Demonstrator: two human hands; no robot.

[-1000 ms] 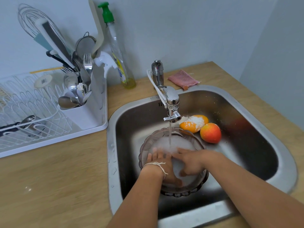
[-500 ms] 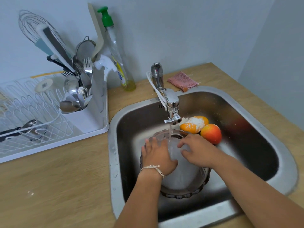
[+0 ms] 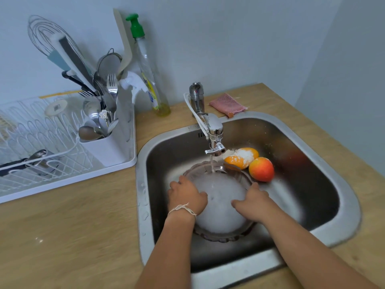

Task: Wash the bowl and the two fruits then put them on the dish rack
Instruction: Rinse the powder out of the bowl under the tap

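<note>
faucet overhangs bowl, fruits behind

Soap bottle and pink cloth flank the tap.

Both hands' grip on foamy bowl under running tap, in sink
</note>
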